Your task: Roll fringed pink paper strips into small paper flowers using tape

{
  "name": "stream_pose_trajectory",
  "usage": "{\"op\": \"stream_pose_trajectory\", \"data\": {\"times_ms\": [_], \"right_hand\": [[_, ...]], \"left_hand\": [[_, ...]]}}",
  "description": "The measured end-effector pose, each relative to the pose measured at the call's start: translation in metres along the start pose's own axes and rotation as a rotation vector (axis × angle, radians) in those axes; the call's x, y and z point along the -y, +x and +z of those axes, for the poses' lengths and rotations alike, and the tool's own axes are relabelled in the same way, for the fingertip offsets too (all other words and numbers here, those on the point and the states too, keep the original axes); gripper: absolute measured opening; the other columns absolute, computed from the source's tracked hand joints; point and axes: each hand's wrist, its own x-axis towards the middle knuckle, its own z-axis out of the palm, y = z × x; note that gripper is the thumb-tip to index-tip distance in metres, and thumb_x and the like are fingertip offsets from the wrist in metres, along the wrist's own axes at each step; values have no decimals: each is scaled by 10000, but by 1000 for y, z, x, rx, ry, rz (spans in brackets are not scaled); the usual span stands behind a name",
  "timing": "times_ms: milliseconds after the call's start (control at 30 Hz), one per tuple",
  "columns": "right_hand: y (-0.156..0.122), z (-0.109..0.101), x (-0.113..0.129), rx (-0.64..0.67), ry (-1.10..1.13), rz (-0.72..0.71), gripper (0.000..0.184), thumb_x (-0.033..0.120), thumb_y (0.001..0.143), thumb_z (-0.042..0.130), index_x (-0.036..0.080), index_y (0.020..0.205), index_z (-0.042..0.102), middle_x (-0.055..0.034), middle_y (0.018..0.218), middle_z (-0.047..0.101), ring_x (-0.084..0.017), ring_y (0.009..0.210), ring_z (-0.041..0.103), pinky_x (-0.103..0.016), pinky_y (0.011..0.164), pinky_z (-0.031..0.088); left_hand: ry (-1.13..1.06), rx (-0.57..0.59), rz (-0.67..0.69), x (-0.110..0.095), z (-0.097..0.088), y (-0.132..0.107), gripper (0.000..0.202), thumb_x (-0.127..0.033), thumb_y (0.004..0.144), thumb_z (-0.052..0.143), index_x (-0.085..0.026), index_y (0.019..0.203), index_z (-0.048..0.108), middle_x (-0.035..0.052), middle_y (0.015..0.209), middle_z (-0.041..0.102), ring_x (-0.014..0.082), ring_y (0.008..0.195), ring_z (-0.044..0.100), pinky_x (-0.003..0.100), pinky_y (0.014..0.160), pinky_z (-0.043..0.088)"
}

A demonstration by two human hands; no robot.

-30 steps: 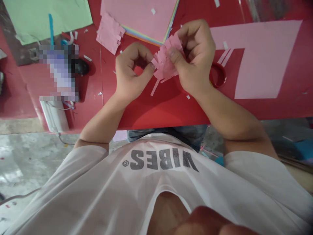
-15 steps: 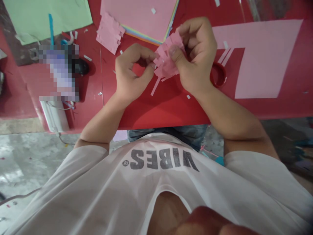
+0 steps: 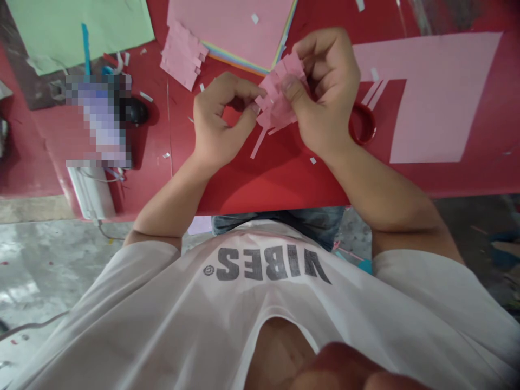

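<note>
Between my hands, above the red table [image 3: 260, 187], is a pink paper piece [image 3: 278, 100] with short tabs cut along its edge. My right hand [image 3: 327, 95] is closed on its right side, thumb pressed on the front face. At the left edge, the thumb and forefinger of my left hand [image 3: 221, 116] pinch a small tab. Narrow pink strips [image 3: 259, 143] lie just below the piece. A second pink paper piece with tabbed edges [image 3: 183, 55] rests flat to the upper left of my left hand.
A stack of coloured paper [image 3: 235, 32] lies at the back, green paper [image 3: 81, 27] at the far left. On the right are a cut pink sheet [image 3: 434, 108] and a red tape roll [image 3: 363, 123]. A white power strip [image 3: 91, 189] with a cable sits near the left front edge.
The fingers of my left hand have shifted very slightly at the paper's left edge. My right hand and the paper piece stay almost where they were.
</note>
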Motion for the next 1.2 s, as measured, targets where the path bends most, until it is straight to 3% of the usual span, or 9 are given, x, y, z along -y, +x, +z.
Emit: {"op": "stream_pose_trajectory", "data": {"times_ms": [433, 533, 733, 933, 1067, 1200], "right_hand": [[1, -2, 2, 7, -34, -15, 245, 502, 914, 592, 351, 1093, 520, -6, 960, 515, -188, 692, 379, -364, 642, 330], [1, 0, -3, -8, -71, -25, 284, 555, 915, 574, 348, 1097, 509, -11, 966, 509, -189, 692, 371, -367, 644, 334], [3, 4, -6, -100, -12, -73, 319, 614, 891, 580, 363, 1077, 519, 5, 919, 502, -171, 627, 322, -359, 597, 306], [3, -8, 23, 13, -90, 118, 190, 505, 884, 627, 490, 1055, 545, 23, 989, 585, -241, 715, 488, -424, 665, 436], [2, -9, 25, 7, -109, 137, 178, 485, 892, 625, 468, 1054, 555, 19, 1000, 588, -238, 742, 515, -426, 687, 467], [2, -7, 20, -6, -41, 66, 204, 506, 886, 632, 432, 1068, 575, 16, 957, 570, -215, 705, 478, -407, 665, 443]], "left_hand": [[19, 0, -30, -4, 2, 0, 110, -256, 891, 696, -293, 974, 759, 29, 885, 703, 156, 733, 577, 328, 652, 484], [12, 2, 7, -4, 2, 1, 98, -317, 913, 704, -296, 994, 753, 28, 884, 703, 152, 744, 611, 309, 641, 497], [-13, 29, 72, 5, 1, 1, 242, -415, 932, 707, -178, 977, 736, 41, 856, 696, 119, 744, 654, 244, 618, 518], [-62, 49, 46, 9, 2, 0, 214, -374, 945, 707, -165, 981, 726, 42, 867, 707, 116, 745, 648, 242, 618, 511], [-101, 42, 54, 13, 2, 1, 233, -365, 934, 723, -136, 976, 723, 38, 843, 690, 105, 738, 633, 230, 622, 490], [-184, 68, 31, 20, 3, 2, 346, -495, 877, 765, -170, 996, 743, 55, 874, 699, 118, 721, 611, 250, 599, 464]]}}
